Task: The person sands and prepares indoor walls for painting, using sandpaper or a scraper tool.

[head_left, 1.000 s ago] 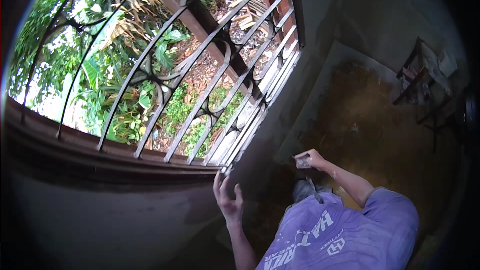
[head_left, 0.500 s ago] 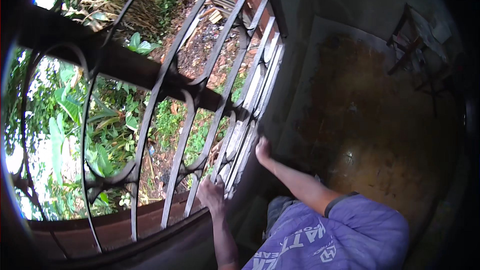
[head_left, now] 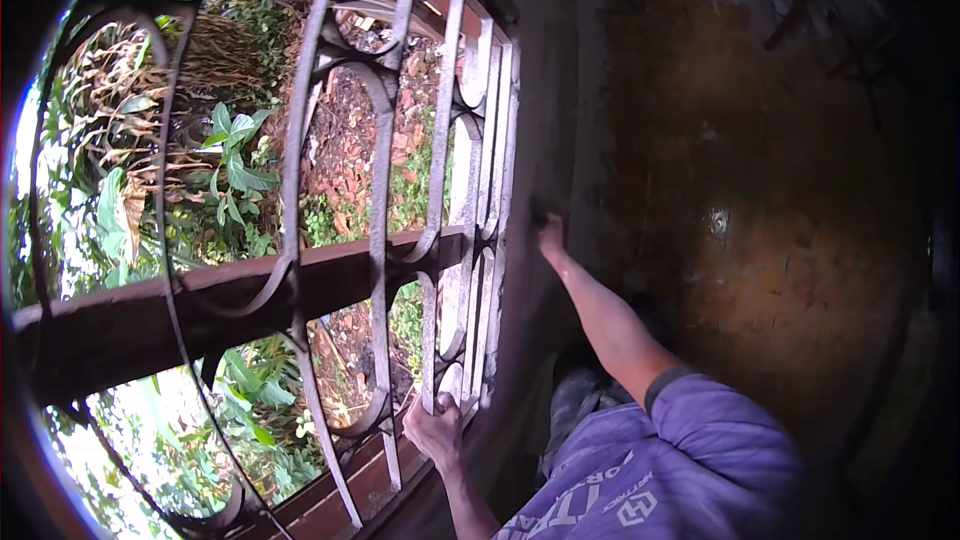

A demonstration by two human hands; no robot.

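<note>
At the lower end of a metal window grille [head_left: 381, 210], my left hand [head_left: 437, 432] is closed round one upright grey bar, thumb up. My right hand [head_left: 551, 238] is stretched out past the grille's right edge, by the shadowed wall [head_left: 535, 120]. Its fingers are curled at a small dark thing that I cannot make out. The grille has curved scrolls between its bars, and a thick brown wooden beam [head_left: 240, 290] crosses behind them.
Beyond the grille lie green plants [head_left: 240, 155], dry leaves and reddish rubble [head_left: 345, 145]. A brown window sill [head_left: 375, 490] runs beneath the bars. On the right is a worn, shiny brown floor [head_left: 690, 140], with a dark wooden piece of furniture [head_left: 800, 0] at the far right.
The view has turned, so the grille and beam appear at a different slant. My right hand appears farther from the grille's edge, along the wall. My left hand stays on the bar.
</note>
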